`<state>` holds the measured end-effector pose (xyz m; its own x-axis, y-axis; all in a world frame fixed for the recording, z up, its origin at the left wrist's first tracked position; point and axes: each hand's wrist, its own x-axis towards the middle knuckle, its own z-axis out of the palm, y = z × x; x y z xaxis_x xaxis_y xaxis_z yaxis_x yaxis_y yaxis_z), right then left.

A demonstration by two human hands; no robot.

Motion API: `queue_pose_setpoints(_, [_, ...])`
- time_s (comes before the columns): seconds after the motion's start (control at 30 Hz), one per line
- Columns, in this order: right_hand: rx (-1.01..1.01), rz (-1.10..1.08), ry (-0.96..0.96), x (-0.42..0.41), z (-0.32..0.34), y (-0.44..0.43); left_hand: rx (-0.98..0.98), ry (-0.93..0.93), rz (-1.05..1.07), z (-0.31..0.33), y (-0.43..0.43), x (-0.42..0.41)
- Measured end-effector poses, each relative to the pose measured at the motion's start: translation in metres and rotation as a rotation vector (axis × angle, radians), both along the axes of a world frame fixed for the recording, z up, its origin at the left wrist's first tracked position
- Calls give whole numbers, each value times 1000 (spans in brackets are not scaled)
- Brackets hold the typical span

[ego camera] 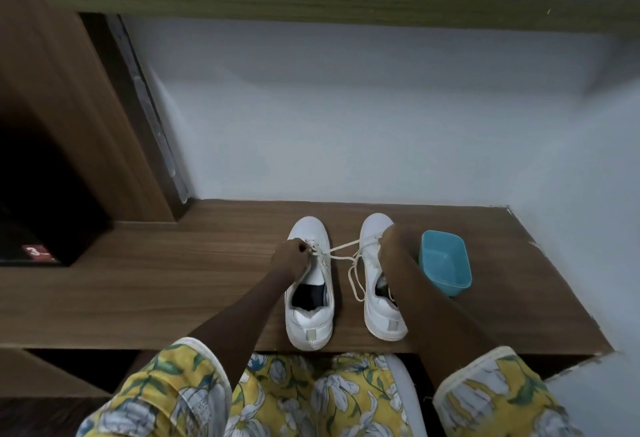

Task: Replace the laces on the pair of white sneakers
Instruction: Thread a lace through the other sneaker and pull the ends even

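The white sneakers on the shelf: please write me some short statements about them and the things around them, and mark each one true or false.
1. The left sneaker and the right sneaker stand on the wooden shelf. True.
2. The blue tub stands left of both sneakers. False: it stands right of the right sneaker.
3. The left hand pinches the lace at the left sneaker. True.
4. The lace stays within one shoe. False: it stretches from the left sneaker across to the right hand.

Pale wall (346, 118) ahead in dim, even light. A wooden surface (166, 284) runs along its foot, a shelf (311, 0) crosses overhead, a wooden cabinet (62, 83) with a dark opening stands left.
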<state>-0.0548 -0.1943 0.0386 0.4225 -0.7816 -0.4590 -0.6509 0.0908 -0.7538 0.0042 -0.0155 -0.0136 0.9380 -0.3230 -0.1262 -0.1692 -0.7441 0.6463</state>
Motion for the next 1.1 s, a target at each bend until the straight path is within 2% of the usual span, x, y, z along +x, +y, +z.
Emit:
queue_pose_setpoints(0.03, [-237, 129, 151, -3, 5, 2, 11, -8, -11, -2, -1, 1])
queue_pose_setpoints(0.07, [-474, 209, 177, -5, 1, -3, 23, -13, -21, -2, -1, 0])
queue_pose_setpoints(0.13, [-544, 114, 2, 1, -5, 6, 25, -34, -25, -4, -2, 0])
queue_pose_setpoints(0.17, [-517, 112, 25, -3, -3, 17, 25, -52, -26, -4, -3, -1])
queue_pose_setpoints(0.3, [-737, 515, 100, 3, -15, 46, 62, -33, -9, -3, -6, -3])
queue_pose_setpoints(0.37, [-731, 726, 117, 7, -26, 56, 47, -39, 13, -10, -5, 1])
queue_pose_setpoints(0.43, [-695, 834, 121, 9, -35, 63, 27, -39, 16, -16, -4, 6])
queue_pose_setpoints(0.7, [-608, 760, 147, 11, -26, 56, 93, -42, -73, -13, 0, 8])
queue_pose_setpoints(0.8, [-666, 779, 275, 10, -12, 45, 61, -23, -44, -20, 5, 13])
queue_pose_setpoints(0.87, [-615, 861, 374, 13, -6, 36, 28, -6, -48, -20, 6, 14])
queue_pose_setpoints(0.93, [-526, 1050, 678, 15, 7, 31, 23, 0, -55, -18, 7, 13])
queue_pose_setpoints(1.0, [-445, 1074, 939, 14, 14, 27, 12, 1, -24, -19, 9, 16])
queue_pose_setpoints(1.03, [-450, 1081, 987, 12, 18, 26, 6, 10, -10, -22, 11, 19])
queue_pose_setpoints(1.07, [-508, 1111, 952, 12, 19, 26, -1, 15, 4, -27, 13, 22])
queue_pose_setpoints(1.1, [-580, 1125, 828, 10, 18, 27, -11, 11, 9, -37, 14, 29])
